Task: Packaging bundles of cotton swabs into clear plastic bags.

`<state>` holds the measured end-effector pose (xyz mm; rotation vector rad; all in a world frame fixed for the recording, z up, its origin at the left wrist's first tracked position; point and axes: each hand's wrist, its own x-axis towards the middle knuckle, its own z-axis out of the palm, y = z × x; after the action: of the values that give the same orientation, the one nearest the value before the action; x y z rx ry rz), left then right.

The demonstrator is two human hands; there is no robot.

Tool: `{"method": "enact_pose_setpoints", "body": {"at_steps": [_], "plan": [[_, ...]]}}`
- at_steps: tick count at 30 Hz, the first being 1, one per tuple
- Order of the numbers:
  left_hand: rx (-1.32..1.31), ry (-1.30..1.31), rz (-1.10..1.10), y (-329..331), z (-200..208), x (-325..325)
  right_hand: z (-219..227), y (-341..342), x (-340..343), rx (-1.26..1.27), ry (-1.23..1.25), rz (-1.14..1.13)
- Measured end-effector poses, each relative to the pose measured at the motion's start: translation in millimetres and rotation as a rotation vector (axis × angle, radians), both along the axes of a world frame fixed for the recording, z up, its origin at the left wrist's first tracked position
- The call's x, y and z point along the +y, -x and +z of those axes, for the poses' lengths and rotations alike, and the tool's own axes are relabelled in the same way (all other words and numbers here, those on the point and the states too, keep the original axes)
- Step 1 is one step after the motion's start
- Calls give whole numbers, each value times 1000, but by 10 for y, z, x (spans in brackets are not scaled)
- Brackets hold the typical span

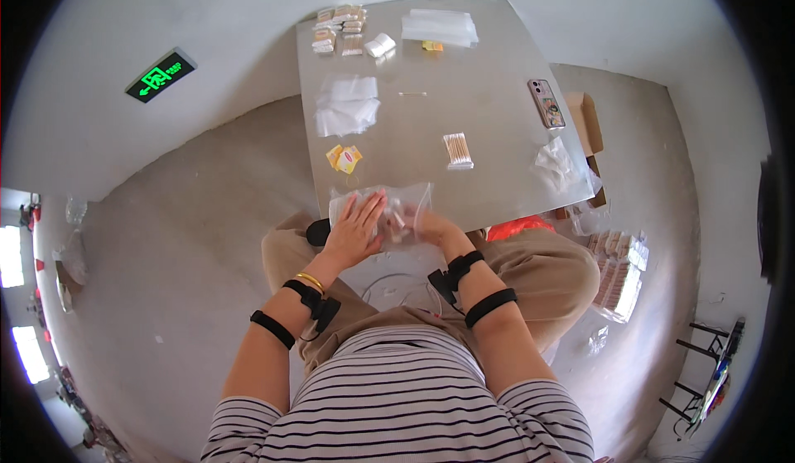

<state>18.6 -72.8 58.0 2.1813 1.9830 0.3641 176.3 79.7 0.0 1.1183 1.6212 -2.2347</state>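
A clear plastic bag (421, 195) lies across the near edge of the table, between my hands. My left hand (358, 229) presses on its left part with the fingers stretched out flat. At the bag's right side is my right hand (426, 226), its curled fingers blurred and seen partly through the film. What those fingers hold, if anything, I cannot make out. A bundle of cotton swabs (457, 151) lies on the table beyond my right hand. Small yellow-and-white packets (344, 158) rest beyond my left hand.
The grey table (414, 127) carries a stack of clear bags (348, 105), swab bundles (339, 26), long plastic sleeves (440, 27), a phone (546, 103) and crumpled film (556, 165). A cardboard box (586, 123) stands off its right edge. Packed bundles (618, 277) sit on the floor.
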Motion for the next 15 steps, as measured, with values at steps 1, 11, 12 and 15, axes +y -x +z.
{"method": "enact_pose_setpoints", "body": {"at_steps": [1,11,12,15], "plan": [[-14,3,1,2,2,4,7,36,-33,-51,-69,-78],[-4,1,-11,-21,-4,2,-163,126,-163,229,-340,95],[-22,-10,-8,2,-23,-35,-76,148,-221,263,-459,74],[-58,-33,-8,37,-57,-53,11,216,-328,354,-654,-1]]}}
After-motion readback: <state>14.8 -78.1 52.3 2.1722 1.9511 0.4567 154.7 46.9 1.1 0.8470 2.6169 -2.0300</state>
